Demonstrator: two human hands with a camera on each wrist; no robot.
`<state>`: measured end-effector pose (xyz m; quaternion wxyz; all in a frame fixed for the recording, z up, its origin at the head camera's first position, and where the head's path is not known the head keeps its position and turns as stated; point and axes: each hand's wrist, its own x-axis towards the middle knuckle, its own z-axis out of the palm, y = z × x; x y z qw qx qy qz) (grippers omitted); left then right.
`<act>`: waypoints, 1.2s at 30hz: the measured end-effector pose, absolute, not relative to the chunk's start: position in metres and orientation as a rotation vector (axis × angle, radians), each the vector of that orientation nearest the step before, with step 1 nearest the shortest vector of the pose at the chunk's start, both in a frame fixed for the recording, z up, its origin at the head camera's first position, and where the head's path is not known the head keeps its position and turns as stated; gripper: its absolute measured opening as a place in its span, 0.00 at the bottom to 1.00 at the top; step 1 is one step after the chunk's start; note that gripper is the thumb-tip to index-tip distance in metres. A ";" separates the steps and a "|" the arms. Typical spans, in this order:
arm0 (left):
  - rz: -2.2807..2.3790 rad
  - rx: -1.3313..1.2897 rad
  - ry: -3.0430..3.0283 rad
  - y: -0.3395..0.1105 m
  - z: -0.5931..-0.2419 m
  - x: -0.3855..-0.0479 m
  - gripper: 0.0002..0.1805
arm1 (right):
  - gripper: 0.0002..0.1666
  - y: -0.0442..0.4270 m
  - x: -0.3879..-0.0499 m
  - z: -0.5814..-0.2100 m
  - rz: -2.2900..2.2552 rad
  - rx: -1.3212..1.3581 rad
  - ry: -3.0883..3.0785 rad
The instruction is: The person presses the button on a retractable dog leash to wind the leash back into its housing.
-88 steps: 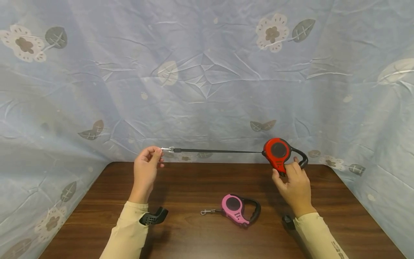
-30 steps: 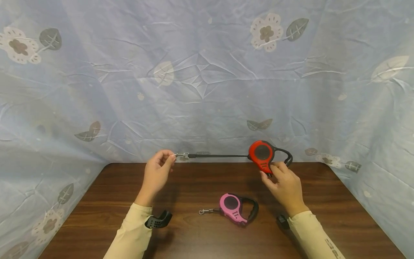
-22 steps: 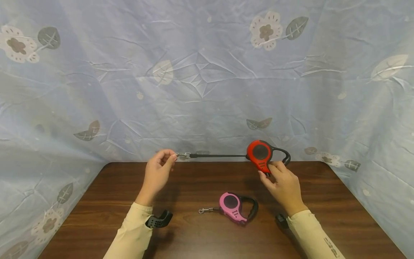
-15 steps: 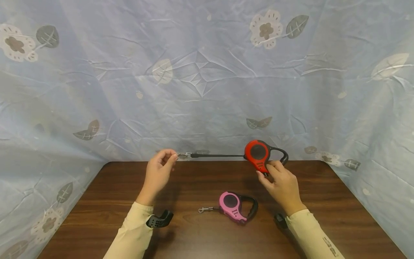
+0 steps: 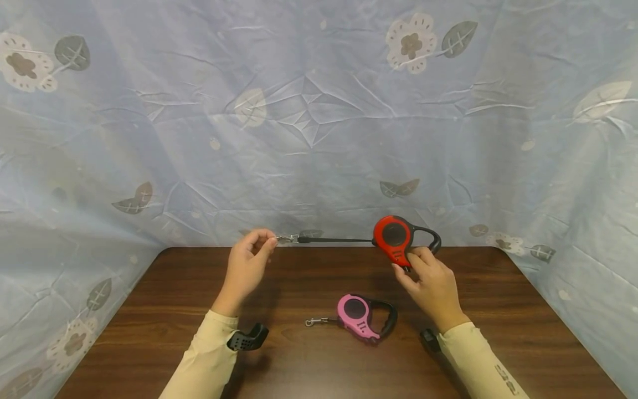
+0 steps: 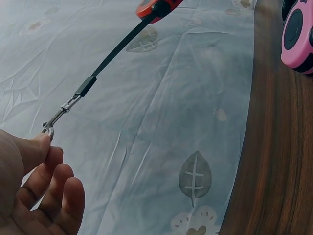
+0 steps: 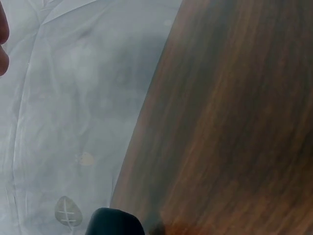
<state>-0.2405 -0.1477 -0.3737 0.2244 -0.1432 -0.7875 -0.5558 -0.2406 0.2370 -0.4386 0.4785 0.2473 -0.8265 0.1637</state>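
Note:
A red and black retractable dog leash [image 5: 395, 235] is held up above the back of the table by my right hand [image 5: 432, 285], which grips its lower end and handle. From its left side a black strap [image 5: 335, 240] runs out straight to a metal snap hook [image 5: 289, 239]. My left hand [image 5: 244, 271] pinches the end of that hook between thumb and index finger, plain in the left wrist view on the hook [image 6: 61, 113]. On the table between the forearms lies a pink retractable leash [image 5: 356, 310], its own hook [image 5: 317, 321] pointing left.
The brown wooden table [image 5: 309, 366] backs onto a pale blue patterned cloth [image 5: 309, 166], which also hangs at both sides. A dark wrist device [image 5: 247, 337] sits on the left sleeve, another [image 5: 430, 340] by the right. A dark rounded object [image 7: 115, 223] edges into the right wrist view.
The hands have come closer together: the left moved right, the right moved left with the red leash. The strap stretch between them is shorter. The pink leash stays in its place on the table.

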 end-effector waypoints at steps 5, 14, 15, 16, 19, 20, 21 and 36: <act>-1.484 -0.432 -2.171 -0.149 -0.382 -0.246 0.06 | 0.23 0.234 -0.240 -0.436 0.403 0.619 -1.983; -1.495 -0.489 -2.194 -0.146 -0.383 -0.246 0.08 | 0.23 0.226 -0.239 -0.432 0.424 0.658 -1.959; -1.491 -0.493 -2.199 -0.145 -0.383 -0.246 0.08 | 0.23 0.225 -0.238 -0.432 0.426 0.660 -1.961; -1.488 -0.496 -2.203 -0.144 -0.382 -0.246 0.08 | 0.22 0.225 -0.238 -0.432 0.427 0.661 -1.964; -1.475 -0.501 -2.212 -0.141 -0.382 -0.245 0.06 | 0.19 0.225 -0.238 -0.432 0.426 0.668 -1.956; -1.471 -0.504 -2.212 -0.140 -0.382 -0.245 0.05 | 0.19 0.224 -0.238 -0.432 0.422 0.671 -1.952; -1.466 -0.505 -2.215 -0.139 -0.382 -0.244 0.05 | 0.19 0.224 -0.238 -0.432 0.417 0.674 -1.946; -1.393 -0.616 -2.220 -0.132 -0.386 -0.242 0.04 | 0.24 0.219 -0.234 -0.431 0.404 0.726 -1.947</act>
